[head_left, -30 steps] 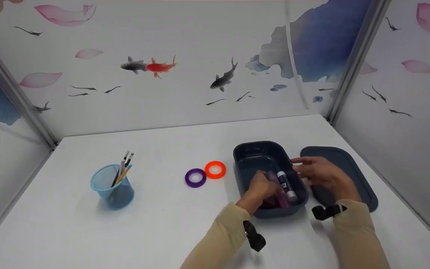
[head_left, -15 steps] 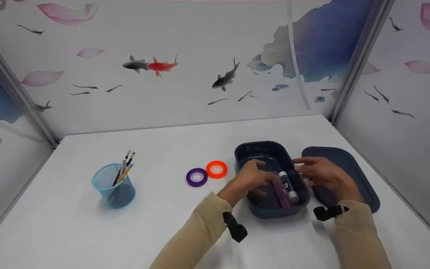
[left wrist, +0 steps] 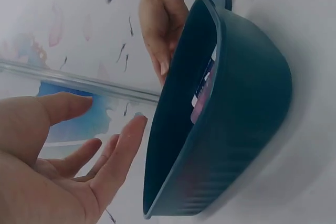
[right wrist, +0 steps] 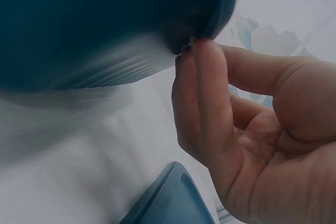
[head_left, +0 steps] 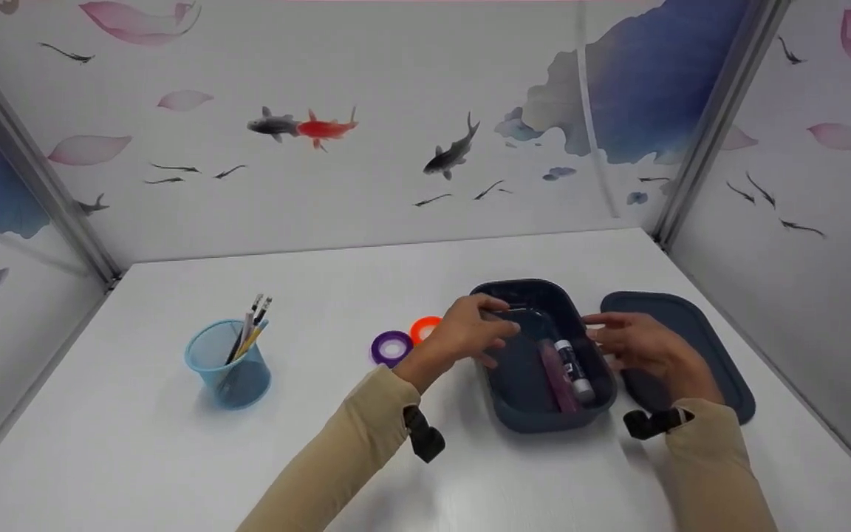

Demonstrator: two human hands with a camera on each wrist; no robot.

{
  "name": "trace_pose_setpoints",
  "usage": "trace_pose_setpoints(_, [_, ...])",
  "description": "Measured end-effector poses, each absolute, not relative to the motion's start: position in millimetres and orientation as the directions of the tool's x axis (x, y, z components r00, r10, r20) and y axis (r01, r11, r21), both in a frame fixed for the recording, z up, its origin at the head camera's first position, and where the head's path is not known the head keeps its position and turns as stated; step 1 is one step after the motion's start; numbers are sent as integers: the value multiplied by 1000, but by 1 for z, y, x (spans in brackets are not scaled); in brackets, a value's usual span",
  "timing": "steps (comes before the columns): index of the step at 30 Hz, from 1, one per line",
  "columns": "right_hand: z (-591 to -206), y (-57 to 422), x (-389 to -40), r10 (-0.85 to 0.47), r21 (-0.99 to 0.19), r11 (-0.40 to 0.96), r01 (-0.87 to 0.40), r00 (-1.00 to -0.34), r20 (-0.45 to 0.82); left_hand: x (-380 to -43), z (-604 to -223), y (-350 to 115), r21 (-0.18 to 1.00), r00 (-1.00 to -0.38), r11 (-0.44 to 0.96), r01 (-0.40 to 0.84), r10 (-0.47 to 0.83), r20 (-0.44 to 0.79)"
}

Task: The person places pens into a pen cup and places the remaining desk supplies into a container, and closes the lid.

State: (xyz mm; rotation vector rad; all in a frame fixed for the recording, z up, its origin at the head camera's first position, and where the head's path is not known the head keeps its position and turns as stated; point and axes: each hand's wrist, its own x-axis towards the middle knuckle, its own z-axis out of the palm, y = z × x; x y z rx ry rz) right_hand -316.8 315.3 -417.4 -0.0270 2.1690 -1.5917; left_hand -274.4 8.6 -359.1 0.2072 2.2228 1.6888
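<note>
A dark blue rectangular box [head_left: 544, 423] stands uncovered on the white table. Inside, along its right side, lie a glue stick [head_left: 574, 372] with a white cap and dark label, and a slim translucent pinkish-purple piece [head_left: 555, 378] whose kind is unclear. My left hand [head_left: 462, 332] hovers at the box's left rim, fingers spread and holding nothing. In the left wrist view, the left thumb and fingers [left wrist: 123, 156] stand apart from the box. My right hand [head_left: 640, 343] touches the outside of the box's right wall near the rim with its fingertips.
The box's dark blue lid [head_left: 699, 347] lies flat at the right, partly behind my right hand. A purple ring [head_left: 377, 347] and an orange ring [head_left: 418, 329] lie left of the box. Farther left stands a light blue mesh cup [head_left: 241, 384] with several pencils. Printed wall panels enclose the table.
My left hand has come up out of the box and moved left, its fingers spreading, leaving the pinkish-purple piece beside the glue stick. My right hand stays at the box's right side.
</note>
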Motion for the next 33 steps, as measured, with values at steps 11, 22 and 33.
trace_pose_setpoints(11, [-419,314,-319,-282,-912,336,237,-898,-337,-285,-379,-37,952,-955,296,73,295,-18])
trace_pose_setpoints(22, [-419,315,-317,-277,-916,320,243,-900,-335,-298,-406,-80,916,-974,346,204,169,153])
trace_pose_setpoints(33, [-418,315,-316,-281,-915,331,232,-901,-330,-307,-430,-110,882,-979,425,205,83,187])
